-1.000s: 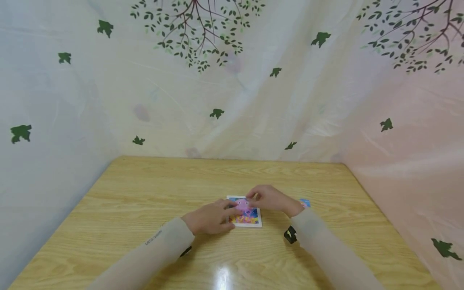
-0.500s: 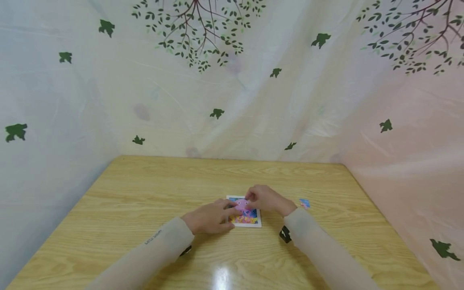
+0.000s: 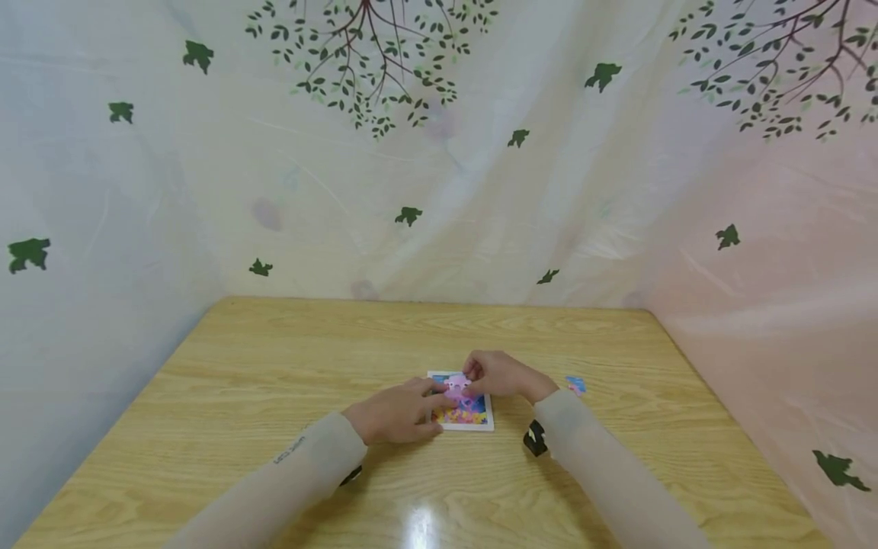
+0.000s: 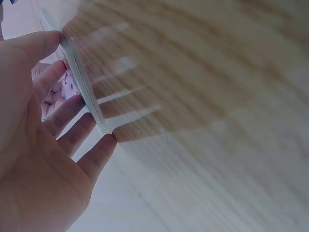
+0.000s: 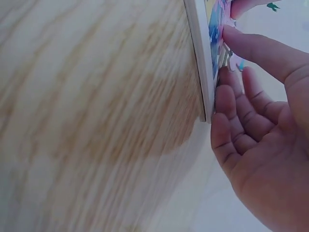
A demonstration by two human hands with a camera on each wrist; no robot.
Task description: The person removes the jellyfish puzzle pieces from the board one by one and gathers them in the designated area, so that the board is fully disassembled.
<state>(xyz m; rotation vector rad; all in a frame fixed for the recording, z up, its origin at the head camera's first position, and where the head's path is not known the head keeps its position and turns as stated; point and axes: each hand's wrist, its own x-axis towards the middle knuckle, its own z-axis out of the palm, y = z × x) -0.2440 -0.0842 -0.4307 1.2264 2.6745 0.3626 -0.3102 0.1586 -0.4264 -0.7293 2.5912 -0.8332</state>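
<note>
A small white-framed picture puzzle (image 3: 466,415) with a pink sea creature lies flat on the table. My left hand (image 3: 401,412) rests on its left side, fingers spread, the thumb by the near edge; in the left wrist view the fingertips touch the frame's rim (image 4: 82,77). Over the upper right part, my right hand (image 3: 504,375) pinches a puzzle piece (image 5: 233,62) between thumb and fingers, tilted up from the picture in the right wrist view. Fingers hide part of the picture and of that piece.
A loose blue and pink puzzle piece (image 3: 575,385) lies on the wooden table (image 3: 309,343), just right of my right wrist. Pale curtains (image 3: 329,191) printed with leaves and branches stand behind the table and at both sides.
My right hand and forearm have shifted slightly left, uncovering more of the loose piece beside the wrist. My left hand has stayed on the frame.
</note>
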